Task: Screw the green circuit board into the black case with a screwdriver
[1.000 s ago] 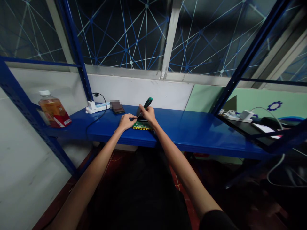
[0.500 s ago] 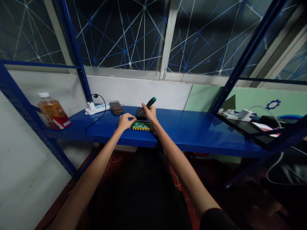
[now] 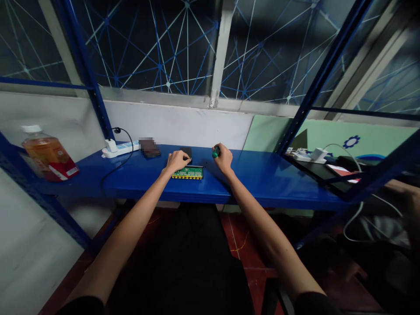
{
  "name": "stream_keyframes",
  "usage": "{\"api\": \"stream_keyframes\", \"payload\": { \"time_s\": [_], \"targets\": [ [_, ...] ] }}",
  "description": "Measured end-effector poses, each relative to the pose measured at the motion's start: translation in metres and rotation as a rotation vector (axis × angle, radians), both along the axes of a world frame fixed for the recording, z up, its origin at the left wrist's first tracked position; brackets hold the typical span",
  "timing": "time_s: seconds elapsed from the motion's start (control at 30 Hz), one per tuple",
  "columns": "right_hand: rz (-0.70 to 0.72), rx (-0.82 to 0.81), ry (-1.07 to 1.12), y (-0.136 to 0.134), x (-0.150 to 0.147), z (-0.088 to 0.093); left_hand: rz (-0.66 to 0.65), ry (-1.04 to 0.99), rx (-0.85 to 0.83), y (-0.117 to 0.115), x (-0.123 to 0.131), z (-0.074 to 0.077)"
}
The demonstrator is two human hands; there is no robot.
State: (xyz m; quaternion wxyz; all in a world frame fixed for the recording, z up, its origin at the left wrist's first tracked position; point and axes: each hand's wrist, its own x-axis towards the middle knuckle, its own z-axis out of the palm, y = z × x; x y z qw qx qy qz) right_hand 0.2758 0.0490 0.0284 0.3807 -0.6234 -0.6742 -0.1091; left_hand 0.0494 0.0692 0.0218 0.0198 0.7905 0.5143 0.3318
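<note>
On the blue bench (image 3: 256, 175) lies a green circuit board (image 3: 188, 172) with a row of yellow parts along its front edge. My left hand (image 3: 177, 161) rests at the board's back left, thumb and fingers pressed together; whatever they pinch is too small to make out. My right hand (image 3: 224, 158) is raised to the right of the board, apart from it, closed round a screwdriver (image 3: 215, 152) with a green and black handle. The screwdriver's tip is hidden. Behind the board is a black flat object (image 3: 186, 151), partly covered by my left hand.
Left on the bench stand a bottle (image 3: 49, 153) of orange drink, a white power strip (image 3: 120, 149) with a black cable, and a dark phone (image 3: 151, 148). Blue shelf posts rise at both sides. Another person's arm (image 3: 405, 188) shows at the right edge.
My right hand has moved right, away from the board, and the screwdriver handle now points toward me. My left hand stays by the board's back edge. The view has shifted slightly right.
</note>
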Motion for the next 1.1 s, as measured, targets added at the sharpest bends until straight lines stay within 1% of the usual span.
{"api": "stream_keyframes", "payload": {
  "time_s": [0.1,0.2,0.27,0.33,0.43,0.53,0.6,0.7,0.83,0.9,1.1],
  "targets": [
    [0.009,-0.132,-0.249,-0.006,0.016,-0.004,-0.027,-0.073,-0.013,0.0,-0.005,-0.001],
    [0.027,-0.273,-0.474,-0.011,0.021,-0.006,-0.074,-0.137,0.022,-0.006,-0.018,0.001],
    [0.054,-0.331,-0.582,-0.012,0.02,-0.007,-0.126,-0.163,0.038,-0.013,-0.032,0.001],
    [0.074,-0.352,-0.633,-0.013,0.018,-0.006,-0.187,-0.177,0.028,-0.024,-0.046,0.0],
    [0.089,-0.361,-0.653,-0.014,0.017,-0.005,-0.256,-0.148,-0.003,-0.042,-0.064,-0.005],
    [0.1,-0.365,-0.676,-0.017,0.018,-0.005,-0.246,-0.098,-0.01,-0.056,-0.073,-0.015],
    [0.106,-0.365,-0.702,-0.02,0.019,-0.006,-0.212,-0.018,0.005,-0.061,-0.073,-0.02],
    [0.103,-0.365,-0.727,-0.024,0.018,-0.007,-0.168,0.078,0.049,-0.065,-0.07,-0.023],
    [0.087,-0.365,-0.693,-0.029,0.014,-0.008,-0.137,0.12,0.052,-0.066,-0.069,-0.022],
    [0.067,-0.35,-0.652,-0.031,0.013,-0.008,-0.122,0.116,0.053,-0.067,-0.07,-0.022],
    [-0.05,-0.262,-0.47,-0.041,0.011,-0.006,-0.118,0.1,0.046,-0.066,-0.07,-0.023]
  ]
}}
